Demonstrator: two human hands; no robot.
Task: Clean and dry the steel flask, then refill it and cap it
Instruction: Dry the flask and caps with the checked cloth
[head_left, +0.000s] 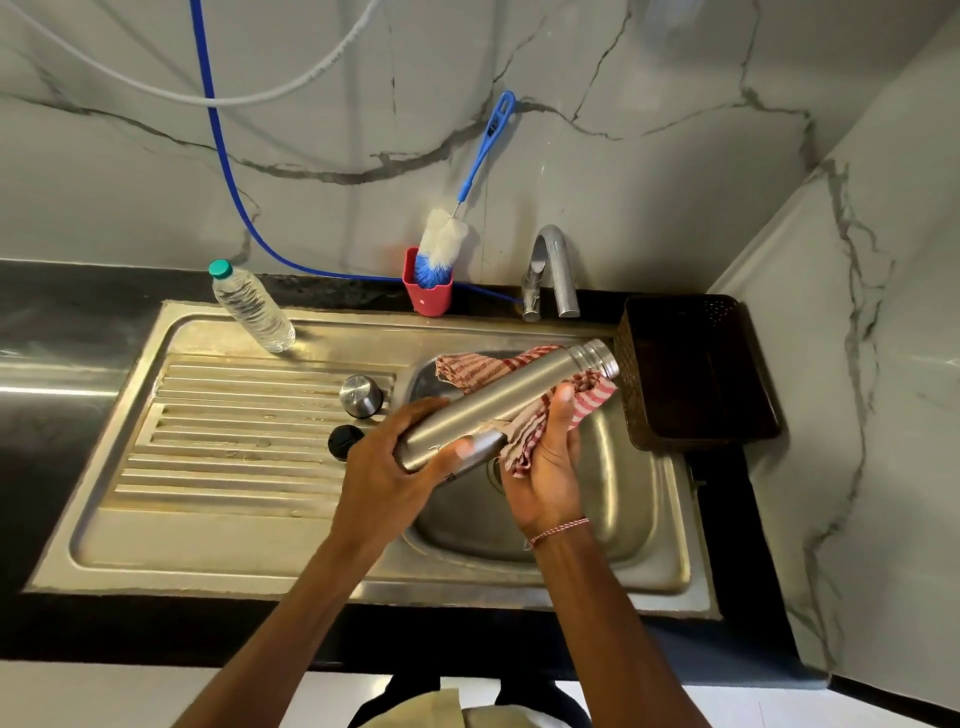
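Observation:
The steel flask (511, 397) lies tilted over the sink basin (631, 499), its open threaded mouth pointing up and right. My left hand (387, 460) grips the flask's base end. My right hand (545, 467) cups a red and white checked cloth (524, 444) against the flask's underside, and the cloth also drapes behind the flask. On the draining board (228, 431) stand the steel cup lid (361, 395) and the black stopper (344, 439). A plastic water bottle (253, 307) with a green cap stands at the board's back left.
A tap (553, 270) rises behind the basin. A red holder (428, 291) with a blue and white bottle brush (441, 249) sits next to it. A dark brown basket (691, 374) stands right of the sink. A blue hose (218, 135) hangs along the wall.

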